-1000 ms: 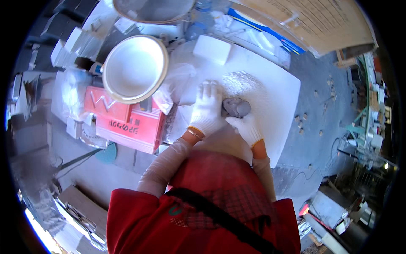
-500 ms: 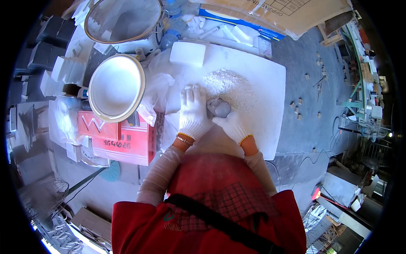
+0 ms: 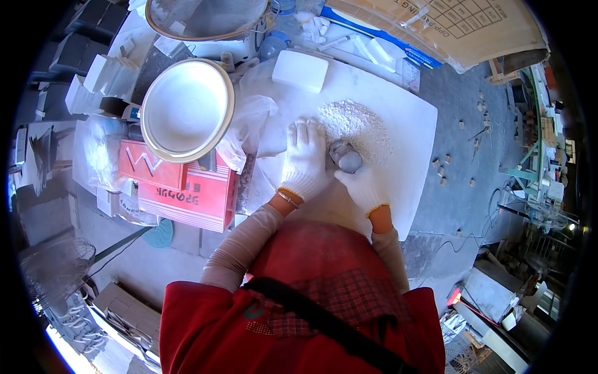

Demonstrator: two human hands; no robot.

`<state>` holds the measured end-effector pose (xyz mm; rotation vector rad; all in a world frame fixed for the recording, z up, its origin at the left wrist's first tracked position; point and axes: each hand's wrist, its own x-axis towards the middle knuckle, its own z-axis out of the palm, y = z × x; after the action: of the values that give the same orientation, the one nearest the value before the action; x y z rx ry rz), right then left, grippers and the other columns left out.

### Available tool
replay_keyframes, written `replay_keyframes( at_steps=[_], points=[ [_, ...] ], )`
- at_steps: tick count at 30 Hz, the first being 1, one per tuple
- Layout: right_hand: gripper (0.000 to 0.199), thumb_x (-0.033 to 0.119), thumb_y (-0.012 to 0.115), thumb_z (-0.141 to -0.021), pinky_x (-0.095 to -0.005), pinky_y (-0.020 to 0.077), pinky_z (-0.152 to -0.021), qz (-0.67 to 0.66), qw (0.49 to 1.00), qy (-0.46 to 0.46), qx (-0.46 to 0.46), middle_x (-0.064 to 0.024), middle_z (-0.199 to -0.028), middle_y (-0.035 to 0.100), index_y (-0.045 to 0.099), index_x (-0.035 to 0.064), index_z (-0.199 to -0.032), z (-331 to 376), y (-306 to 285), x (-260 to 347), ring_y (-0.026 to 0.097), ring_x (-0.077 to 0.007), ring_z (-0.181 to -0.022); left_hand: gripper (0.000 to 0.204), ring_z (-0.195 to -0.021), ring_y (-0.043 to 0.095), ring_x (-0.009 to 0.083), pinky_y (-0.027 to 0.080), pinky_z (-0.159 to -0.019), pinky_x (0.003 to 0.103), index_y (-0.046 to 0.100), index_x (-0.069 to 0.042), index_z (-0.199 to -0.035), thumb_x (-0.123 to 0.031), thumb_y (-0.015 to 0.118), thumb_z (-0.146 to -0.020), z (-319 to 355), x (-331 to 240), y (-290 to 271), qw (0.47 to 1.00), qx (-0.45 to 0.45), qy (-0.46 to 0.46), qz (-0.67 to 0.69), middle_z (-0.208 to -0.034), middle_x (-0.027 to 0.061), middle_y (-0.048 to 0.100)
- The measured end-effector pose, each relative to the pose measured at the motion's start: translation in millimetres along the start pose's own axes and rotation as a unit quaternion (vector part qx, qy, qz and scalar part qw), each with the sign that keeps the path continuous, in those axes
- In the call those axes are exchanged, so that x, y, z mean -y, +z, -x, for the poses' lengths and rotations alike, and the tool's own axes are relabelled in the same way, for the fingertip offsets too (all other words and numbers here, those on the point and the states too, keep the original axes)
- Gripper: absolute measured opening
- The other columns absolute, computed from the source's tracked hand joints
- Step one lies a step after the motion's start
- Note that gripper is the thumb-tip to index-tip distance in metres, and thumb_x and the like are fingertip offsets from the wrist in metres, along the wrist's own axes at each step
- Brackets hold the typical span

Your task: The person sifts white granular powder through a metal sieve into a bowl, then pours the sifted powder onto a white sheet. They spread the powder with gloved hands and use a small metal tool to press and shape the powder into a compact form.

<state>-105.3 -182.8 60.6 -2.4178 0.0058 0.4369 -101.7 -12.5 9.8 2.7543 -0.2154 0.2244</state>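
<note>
My left hand (image 3: 304, 161), in a white knitted glove, lies flat on the white worktop (image 3: 408, 128) with its fingers stretched forward. My right hand (image 3: 366, 187), gloved alike, is closed on a smooth grey rounded lump (image 3: 347, 157). The thumb shows at the near side of the lump, while the other fingers are mostly hidden. What kind of thing the lump is, I cannot make out. Just beyond it spreads a heap of white crumbly powder (image 3: 358, 121). A white rectangular block (image 3: 300, 70) sits farther back on the worktop.
At the left, a round white lid (image 3: 187, 111) rests above red boxes (image 3: 180, 193), beside a clear plastic bag (image 3: 252, 121). A large bucket (image 3: 227, 47) stands behind. A cardboard box (image 3: 461, 31) is at the back right. Small blocks (image 3: 443, 171) are scattered on the floor.
The whole view has shifted, so the worktop and things on it appear farther right. Both hands keep nearly the same places beside the powder, and the grey lump looks slightly turned.
</note>
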Motion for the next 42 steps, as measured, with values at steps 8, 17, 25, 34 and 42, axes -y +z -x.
replay_keyframes(
  at_steps=[8,17,25,34,42],
  points=[
    [0.048,0.031,0.087,-0.084,-0.0336,0.0544,-0.065,-0.173,0.978,0.102,0.056,-0.0101,-0.089,0.077,0.076,-0.0024,-0.116,-9,-27,12,0.069,-0.0151,-0.07,0.094,-0.141,0.041,0.0478,0.028,-0.122,0.06,0.048,0.011,-0.143,-0.044,0.083,-0.075,0,3,-6,0.998,0.007,-0.012,0.062,-0.145,0.0282,0.048],
    [0.04,0.025,0.087,-0.085,-0.0278,0.0505,-0.058,-0.019,1.0,-0.013,-0.016,-0.0063,-0.082,0.072,0.076,-0.0009,-0.114,-20,14,-31,0.065,-0.0116,-0.065,0.088,-0.138,0.043,0.0467,0.03,-0.12,0.059,0.051,0.009,-0.137,-0.041,0.083,-0.073,-7,-2,-7,0.999,0.012,-0.022,0.036,-0.14,0.0277,0.05],
    [0.038,0.021,0.086,-0.087,-0.0274,0.0491,-0.059,-0.28,0.956,0.084,0.019,-0.0043,-0.083,0.069,0.073,-0.0022,-0.113,1,-29,18,0.064,-0.0119,-0.065,0.094,-0.139,0.042,0.046,0.029,-0.121,0.06,0.05,0.013,-0.139,-0.048,0.082,-0.075,-4,1,-6,0.999,-0.008,-0.015,0.032,-0.145,0.0284,0.049],
    [0.036,0.023,0.086,-0.085,-0.0288,0.0483,-0.054,-0.209,0.965,0.135,0.077,-0.0059,-0.077,0.068,0.073,-0.0005,-0.109,-24,0,-1,0.064,-0.014,-0.063,0.086,-0.138,0.043,0.0477,0.031,-0.12,0.06,0.05,0.012,-0.142,-0.04,0.077,-0.078,-5,2,-1,1.0,0.007,-0.017,-0.015,-0.143,0.0295,0.05],
    [0.037,0.01,0.084,-0.087,-0.0262,0.049,-0.062,-0.281,0.959,0.022,-0.019,-0.0039,-0.086,0.069,0.072,-0.001,-0.121,0,-28,12,0.065,-0.0103,-0.074,0.092,-0.138,0.043,0.0467,0.031,-0.12,0.059,0.051,0.011,-0.141,-0.045,0.082,-0.074,-4,1,-3,0.999,-0.02,-0.013,0.022,-0.143,0.0285,0.05]
  ],
)
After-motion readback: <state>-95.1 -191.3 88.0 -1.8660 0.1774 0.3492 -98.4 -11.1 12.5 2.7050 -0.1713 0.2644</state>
